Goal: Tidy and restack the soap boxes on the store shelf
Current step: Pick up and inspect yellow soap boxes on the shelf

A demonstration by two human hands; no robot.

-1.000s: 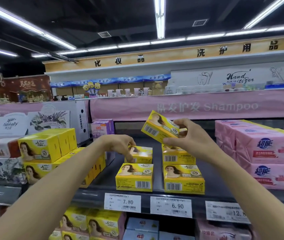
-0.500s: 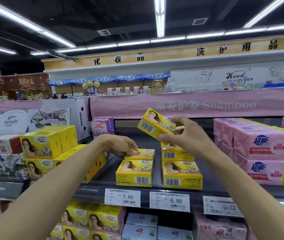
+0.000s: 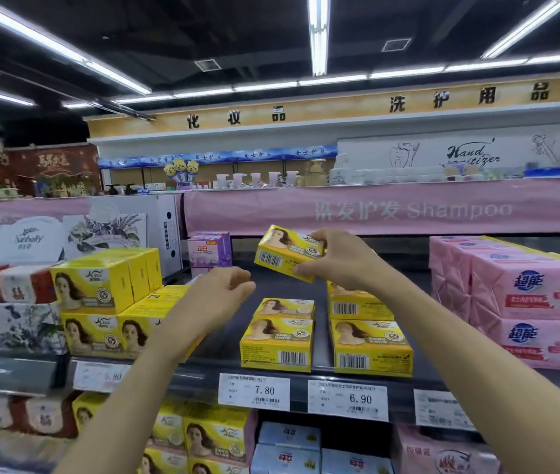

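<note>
Right hand (image 3: pixel 338 260) is gripping a tilted yellow soap box (image 3: pixel 285 251) above 2 stacks (image 3: pixel 276 336) at the shelf's (image 3: pixel 405 265) front edge, while left hand (image 3: pixel 220 290) is hovering loosely curled, holding nothing

On the shelf (image 3: pixel 271 285), two stacks of soap boxes are set side by side at the front edge, the left stack (image 3: pixel 278 336) at 9 o'clock of the right stack (image 3: pixel 369 340), a gap between them. A single soap box (image 3: pixel 285 254) is held tilted in the right hand (image 3: pixel 340 265), at 12 o'clock of that gap. The left hand (image 3: pixel 217 295) is held at 8 o'clock of that box. A carton pile (image 3: pixel 100 302) is found at 9 o'clock of the stacks, wrapped packs (image 3: pixel 528 302) at 3 o'clock. Two price tags (image 3: pixel 254 393) are fixed at 6 o'clock, on the shelf edge.
</note>
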